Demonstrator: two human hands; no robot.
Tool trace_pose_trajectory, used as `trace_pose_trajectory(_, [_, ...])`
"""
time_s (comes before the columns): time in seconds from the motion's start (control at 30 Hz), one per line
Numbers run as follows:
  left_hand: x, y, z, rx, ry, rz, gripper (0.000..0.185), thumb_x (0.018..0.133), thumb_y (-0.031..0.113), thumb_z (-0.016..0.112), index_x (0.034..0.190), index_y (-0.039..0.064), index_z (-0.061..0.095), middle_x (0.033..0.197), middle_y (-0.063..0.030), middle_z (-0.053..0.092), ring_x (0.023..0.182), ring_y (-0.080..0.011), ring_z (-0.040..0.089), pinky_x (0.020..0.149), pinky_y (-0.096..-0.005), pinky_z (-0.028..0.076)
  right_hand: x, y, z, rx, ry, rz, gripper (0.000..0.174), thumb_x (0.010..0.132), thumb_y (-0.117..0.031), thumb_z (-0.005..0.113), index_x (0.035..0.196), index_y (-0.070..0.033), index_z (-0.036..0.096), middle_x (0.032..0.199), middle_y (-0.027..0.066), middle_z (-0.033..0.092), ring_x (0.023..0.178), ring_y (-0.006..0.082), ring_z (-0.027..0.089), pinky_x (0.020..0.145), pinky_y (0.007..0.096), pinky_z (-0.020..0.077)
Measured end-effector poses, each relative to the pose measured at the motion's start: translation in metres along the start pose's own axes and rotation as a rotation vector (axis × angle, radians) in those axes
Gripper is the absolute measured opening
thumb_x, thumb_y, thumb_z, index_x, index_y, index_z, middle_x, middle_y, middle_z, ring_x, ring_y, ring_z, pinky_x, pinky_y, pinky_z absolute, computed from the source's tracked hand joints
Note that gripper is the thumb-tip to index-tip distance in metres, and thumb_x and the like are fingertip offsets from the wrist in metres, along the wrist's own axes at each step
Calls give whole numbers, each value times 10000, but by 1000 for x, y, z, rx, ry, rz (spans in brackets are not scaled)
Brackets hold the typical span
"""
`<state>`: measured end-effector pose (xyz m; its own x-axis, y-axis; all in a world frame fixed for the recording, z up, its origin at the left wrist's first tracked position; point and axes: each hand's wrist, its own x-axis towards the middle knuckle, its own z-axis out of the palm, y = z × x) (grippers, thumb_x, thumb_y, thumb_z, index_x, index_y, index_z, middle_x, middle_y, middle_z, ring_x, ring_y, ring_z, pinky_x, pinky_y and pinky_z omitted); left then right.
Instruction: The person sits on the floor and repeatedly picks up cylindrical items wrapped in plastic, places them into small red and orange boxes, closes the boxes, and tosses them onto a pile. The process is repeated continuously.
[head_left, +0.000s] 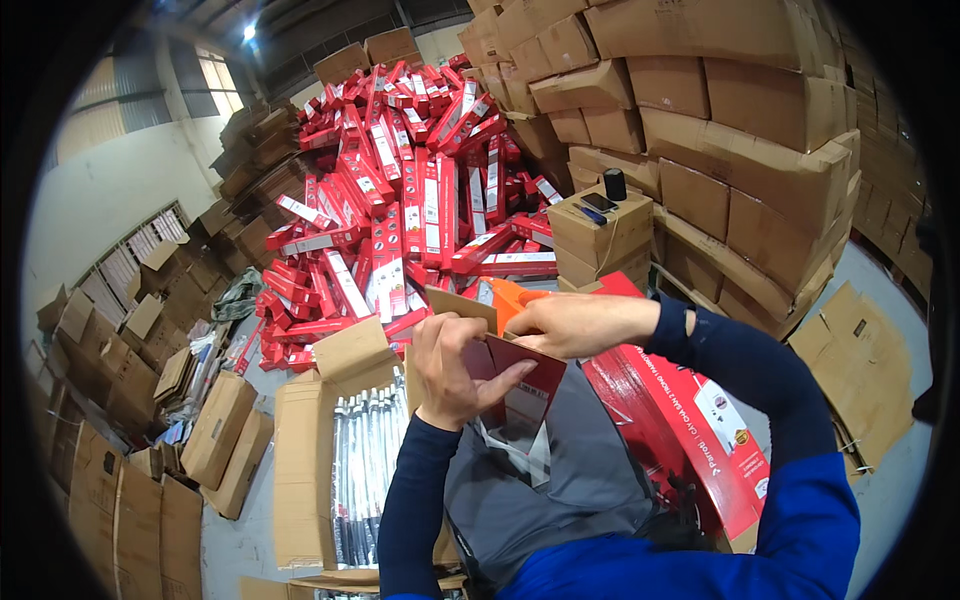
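A red printed cardboard box (531, 375), its end flaps raised, stands between my legs. My left hand (469, 367) grips its near edge, the thumb on the red face and the fingers over the rim. At the far side my right hand (577, 324) is closed around an orange object (511, 298), most of it behind the cardboard; its kind cannot be told. Left of my legs an open carton (300, 480) holds several plastic-wrapped poles (367, 465). By my right leg lies a large red printed box (697, 435).
A high heap of red boxes (412, 195) rises ahead. Right of it, a carton stack (600, 232) bears a phone (599, 202), a blue-handled tool (592, 215) and a black cylinder (614, 184). Brown cartons (750, 165) tower at the right; flattened cardboard (855, 367) lies on the floor.
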<state>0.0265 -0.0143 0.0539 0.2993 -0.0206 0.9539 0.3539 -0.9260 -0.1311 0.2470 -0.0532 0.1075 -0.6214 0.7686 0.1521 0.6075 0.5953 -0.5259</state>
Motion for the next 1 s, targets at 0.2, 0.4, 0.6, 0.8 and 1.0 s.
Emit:
trace_pose_trajectory(0.2, [33, 21, -19, 176, -322, 68, 270, 819, 260, 836, 775, 95, 627, 639, -32, 550, 613, -229, 534, 633, -378, 406, 20, -10, -23, -496, 47, 52, 338, 914, -451, 656, 952, -144, 794, 770, 135, 720, 785, 334, 711, 717, 459, 540])
trace_pose_trajectory(0.4, [14, 53, -37, 260, -300, 90, 236, 813, 172, 822, 762, 108, 600, 600, -17, 478, 552, -198, 512, 569, -348, 389, 18, -29, -38, -493, 162, -96, 307, 878, -408, 713, 973, -131, 806, 799, 143, 725, 802, 335, 707, 728, 441, 544])
trace_pose_trajectory(0.6, [-58, 71, -2, 113, 143, -67, 668, 754, 255, 906, 1260, 91, 502, 1190, -155, 633, 1282, -350, 490, 1046, -546, 435, 17, -8, -7, -269, 284, 65, 402, 903, -379, 654, 1198, -115, 729, 1005, 214, 720, 981, 378, 690, 874, 473, 529])
trace_pose_trajectory(0.8, [-126, 62, 31, -71, 112, -273, 1024, 781, 137, 866, 1595, 114, 245, 1482, -337, 451, 1268, -505, 572, 1017, -506, 528, 0, 22, 13, 315, 157, 191, 566, 998, -512, 599, 1300, -38, 664, 967, 126, 706, 834, 191, 697, 727, 357, 554])
trace_pose_trajectory(1.0, [-159, 45, -15, -310, -135, -352, 833, 687, 241, 952, 1421, 240, 559, 1466, -253, 467, 1254, -435, 594, 1009, -467, 539, -26, 23, 75, 245, 116, 195, 565, 951, -574, 659, 1121, -39, 715, 966, 122, 677, 890, 232, 665, 813, 393, 530])
